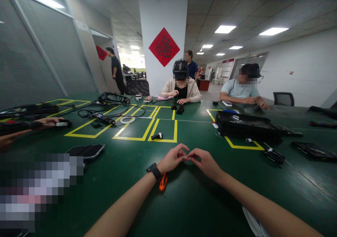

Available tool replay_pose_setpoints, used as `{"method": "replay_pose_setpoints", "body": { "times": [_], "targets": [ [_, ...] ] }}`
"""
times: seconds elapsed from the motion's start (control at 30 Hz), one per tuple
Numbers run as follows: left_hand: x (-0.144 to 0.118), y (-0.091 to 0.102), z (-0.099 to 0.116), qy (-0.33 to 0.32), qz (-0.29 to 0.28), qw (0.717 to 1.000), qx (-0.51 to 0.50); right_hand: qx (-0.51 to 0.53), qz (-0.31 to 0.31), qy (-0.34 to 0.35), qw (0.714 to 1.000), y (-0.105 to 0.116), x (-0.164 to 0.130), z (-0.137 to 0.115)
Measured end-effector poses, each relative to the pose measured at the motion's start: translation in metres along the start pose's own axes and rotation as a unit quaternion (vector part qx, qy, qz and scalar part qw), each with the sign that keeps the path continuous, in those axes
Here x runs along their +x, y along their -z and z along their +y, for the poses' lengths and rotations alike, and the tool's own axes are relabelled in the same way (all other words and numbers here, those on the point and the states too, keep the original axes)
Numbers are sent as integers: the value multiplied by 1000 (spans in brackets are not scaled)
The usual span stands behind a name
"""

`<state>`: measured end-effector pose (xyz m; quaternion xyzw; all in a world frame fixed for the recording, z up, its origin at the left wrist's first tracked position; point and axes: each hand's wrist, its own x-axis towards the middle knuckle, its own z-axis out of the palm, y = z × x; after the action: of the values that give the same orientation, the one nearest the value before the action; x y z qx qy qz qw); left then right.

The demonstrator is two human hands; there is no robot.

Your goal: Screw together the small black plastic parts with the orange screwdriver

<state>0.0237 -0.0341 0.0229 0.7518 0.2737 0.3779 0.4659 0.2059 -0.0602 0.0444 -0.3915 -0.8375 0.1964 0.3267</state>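
Beyond the slim orange plastic-looking tool, my bare left hand and right hand are pinching closed; I cannot tell whether around anything.

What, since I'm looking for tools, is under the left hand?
An orange tool lies on the green table by the black wristband. Its far end seems to run beneath the left hand; whatever else lies there is covered.

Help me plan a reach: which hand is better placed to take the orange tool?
Likely the left hand: the orange tool lies close beside its watch, farther from the right hand.
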Motion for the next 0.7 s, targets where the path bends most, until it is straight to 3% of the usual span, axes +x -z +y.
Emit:
{"method": "replay_pose_setpoints", "body": {
  "times": [0.3, 0.47, 0.6, 0.7],
  "targets": [
    [-1, 2, -6, 12, -25, 1000, -12, -2, -70, 43, 997, 5, 10, 9],
    [-2, 2, -6, 38, -44, 998, 2, -10, -88, 26, 996, 8, 9, 16],
    [-2, 8, -7, 47, -13, 996, 77, -79, -65, -32, 994, 42, -5, 40],
    [0, 15, -12, 50, 32, 989, 139, -208, 60, -120, 969, 91, -35, 77]
  ]
}}
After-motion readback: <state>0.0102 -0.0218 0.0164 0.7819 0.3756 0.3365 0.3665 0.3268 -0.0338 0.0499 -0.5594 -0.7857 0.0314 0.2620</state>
